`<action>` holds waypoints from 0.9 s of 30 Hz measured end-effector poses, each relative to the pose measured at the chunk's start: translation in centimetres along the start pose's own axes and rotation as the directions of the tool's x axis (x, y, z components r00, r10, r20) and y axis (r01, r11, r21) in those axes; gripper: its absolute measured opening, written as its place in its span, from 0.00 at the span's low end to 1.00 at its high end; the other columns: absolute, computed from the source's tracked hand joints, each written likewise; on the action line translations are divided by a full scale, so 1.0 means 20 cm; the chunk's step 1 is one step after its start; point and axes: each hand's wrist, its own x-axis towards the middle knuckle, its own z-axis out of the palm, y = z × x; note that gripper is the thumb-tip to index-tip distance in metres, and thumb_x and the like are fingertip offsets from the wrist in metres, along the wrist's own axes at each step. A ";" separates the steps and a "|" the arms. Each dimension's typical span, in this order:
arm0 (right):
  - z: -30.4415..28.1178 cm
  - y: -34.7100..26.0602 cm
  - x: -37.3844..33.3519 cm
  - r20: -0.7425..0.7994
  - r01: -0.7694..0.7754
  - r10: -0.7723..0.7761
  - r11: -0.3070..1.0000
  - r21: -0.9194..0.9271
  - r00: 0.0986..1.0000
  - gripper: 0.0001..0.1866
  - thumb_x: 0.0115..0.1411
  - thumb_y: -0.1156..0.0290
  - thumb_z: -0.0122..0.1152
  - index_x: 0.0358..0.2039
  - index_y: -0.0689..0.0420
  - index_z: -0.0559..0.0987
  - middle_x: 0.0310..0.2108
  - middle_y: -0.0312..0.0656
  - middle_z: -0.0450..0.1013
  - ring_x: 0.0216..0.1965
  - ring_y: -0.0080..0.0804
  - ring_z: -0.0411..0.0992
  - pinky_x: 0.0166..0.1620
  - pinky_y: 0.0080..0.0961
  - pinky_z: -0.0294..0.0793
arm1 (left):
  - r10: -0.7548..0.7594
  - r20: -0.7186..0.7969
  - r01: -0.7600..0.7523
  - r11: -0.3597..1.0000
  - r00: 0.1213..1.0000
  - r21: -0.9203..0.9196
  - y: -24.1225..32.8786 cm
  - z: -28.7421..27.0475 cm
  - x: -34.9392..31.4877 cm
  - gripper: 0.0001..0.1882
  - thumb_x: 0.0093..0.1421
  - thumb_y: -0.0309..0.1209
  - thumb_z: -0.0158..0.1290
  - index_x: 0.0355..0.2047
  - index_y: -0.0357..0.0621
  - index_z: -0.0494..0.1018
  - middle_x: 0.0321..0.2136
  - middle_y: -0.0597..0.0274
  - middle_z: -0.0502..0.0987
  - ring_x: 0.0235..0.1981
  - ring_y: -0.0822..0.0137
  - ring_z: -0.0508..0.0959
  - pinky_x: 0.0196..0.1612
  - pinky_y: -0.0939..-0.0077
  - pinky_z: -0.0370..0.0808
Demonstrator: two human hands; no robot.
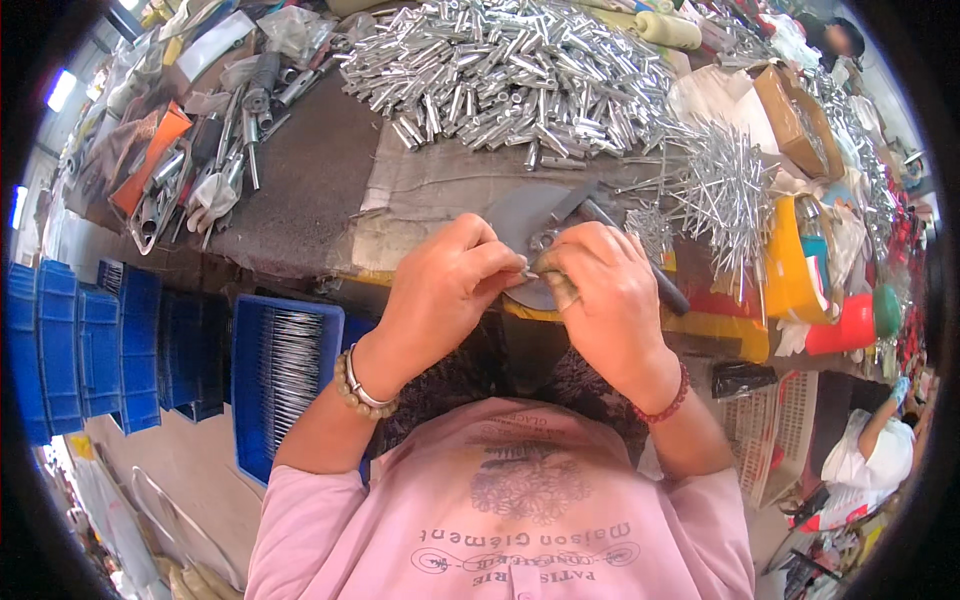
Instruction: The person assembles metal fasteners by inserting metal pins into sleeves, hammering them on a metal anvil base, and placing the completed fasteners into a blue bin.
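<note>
My left hand [435,290] and my right hand [612,300] meet over the front edge of the workbench. Thumbs and fingertips of both are pinched together around a small silvery metal piece [530,273], mostly covered by the fingers, so its exact kind cannot be made out. Under them lies a round grey metal disc [515,212]. Beside my right hand rests a hammer-like tool, its dark handle [668,290] slanting toward the bench edge. Beyond the hands spreads a big heap of short shiny metal tubes [510,85].
Thin metal rods [720,190] are piled to the right, near a yellow cut-open container [795,255] and a cardboard box [797,120]. Hand tools [250,130] lie at the left. A blue crate [240,390] of metal rods stands below, beside stacked blue bins [95,340]. Another person [880,445] is at right.
</note>
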 end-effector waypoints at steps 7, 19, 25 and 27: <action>-0.08 -0.05 0.05 0.175 0.105 -0.067 0.971 -0.217 0.982 0.08 0.60 0.76 0.64 0.40 0.55 0.85 0.36 0.40 0.75 0.43 0.41 0.77 0.49 0.38 0.76 | -0.008 0.003 0.008 1.000 1.000 0.028 -0.02 0.00 0.00 0.09 0.60 0.25 0.70 0.42 0.45 0.86 0.36 0.57 0.78 0.36 0.54 0.81 0.39 0.64 0.78; -0.19 0.14 -0.06 0.017 -0.068 0.081 0.919 -0.387 0.997 0.21 0.57 0.81 0.69 0.53 0.56 0.85 0.40 0.44 0.78 0.45 0.45 0.79 0.49 0.42 0.79 | -0.048 0.052 0.051 0.997 0.997 -0.052 0.00 -0.02 0.02 0.08 0.62 0.23 0.69 0.42 0.41 0.86 0.36 0.57 0.77 0.36 0.56 0.81 0.41 0.65 0.77; -0.25 0.02 -0.18 -0.049 -0.068 0.064 0.994 -0.090 0.997 0.28 0.55 0.85 0.70 0.57 0.52 0.86 0.43 0.43 0.77 0.37 0.46 0.82 0.38 0.38 0.83 | -0.056 0.036 0.060 0.991 0.998 -0.116 -0.01 -0.01 0.01 0.10 0.60 0.21 0.70 0.42 0.40 0.86 0.36 0.57 0.77 0.35 0.59 0.81 0.39 0.68 0.77; -0.25 -0.02 -0.19 -0.127 -0.023 0.013 0.997 -0.073 0.992 0.28 0.55 0.85 0.70 0.56 0.51 0.86 0.44 0.43 0.77 0.37 0.44 0.82 0.38 0.37 0.83 | -0.038 0.035 0.041 0.996 0.999 -0.074 -0.02 -0.01 0.01 0.10 0.60 0.20 0.71 0.42 0.40 0.86 0.35 0.58 0.77 0.35 0.61 0.80 0.39 0.70 0.76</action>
